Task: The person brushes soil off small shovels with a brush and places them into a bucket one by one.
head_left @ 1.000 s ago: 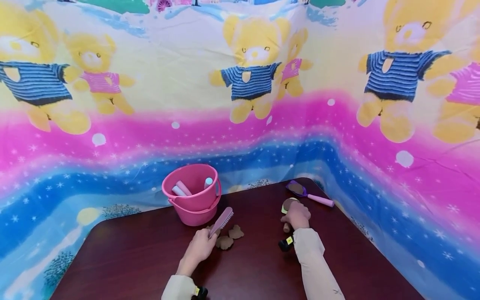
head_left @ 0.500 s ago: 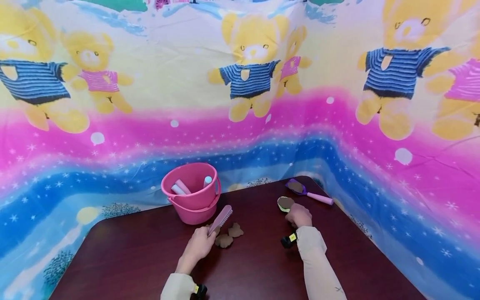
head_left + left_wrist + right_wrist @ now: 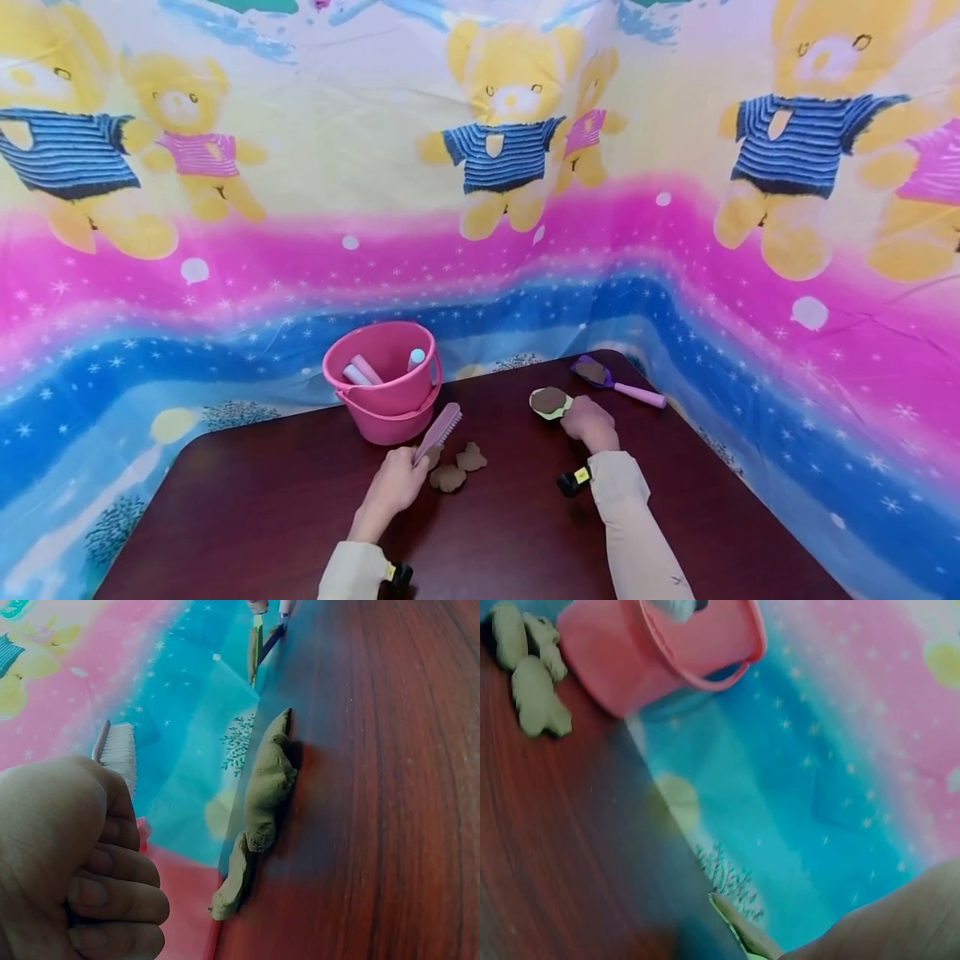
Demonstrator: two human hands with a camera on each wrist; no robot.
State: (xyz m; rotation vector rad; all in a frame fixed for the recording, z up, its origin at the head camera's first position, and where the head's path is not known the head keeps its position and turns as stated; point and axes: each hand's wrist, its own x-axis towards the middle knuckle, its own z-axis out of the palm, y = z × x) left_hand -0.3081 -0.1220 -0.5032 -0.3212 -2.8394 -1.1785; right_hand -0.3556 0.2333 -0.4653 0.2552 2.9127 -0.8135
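Observation:
In the head view my left hand (image 3: 397,482) grips the handle of a pink brush (image 3: 437,431), its white bristles facing right. The brush head (image 3: 120,754) rises past my curled fingers in the left wrist view. Three brown moulded sand lumps (image 3: 448,478) lie on the table just right of this hand. My right hand (image 3: 590,422) holds a light green scoop (image 3: 563,412) bearing a flat brown sand mound (image 3: 549,400); the fingers hide the handle. Only the scoop's edge (image 3: 731,924) shows in the right wrist view, beside the hand (image 3: 900,922).
A pink bucket (image 3: 382,417) with several tube-like things inside stands behind the brush. At the back right lies a purple shovel (image 3: 600,380) with brown sand on it and a pink handle. The dark red table (image 3: 510,542) meets a printed bear curtain (image 3: 300,167).
My right hand has swung the green scoop leftward, bringing its sand mound out from beside the hand. The left hand and brush have shifted only slightly.

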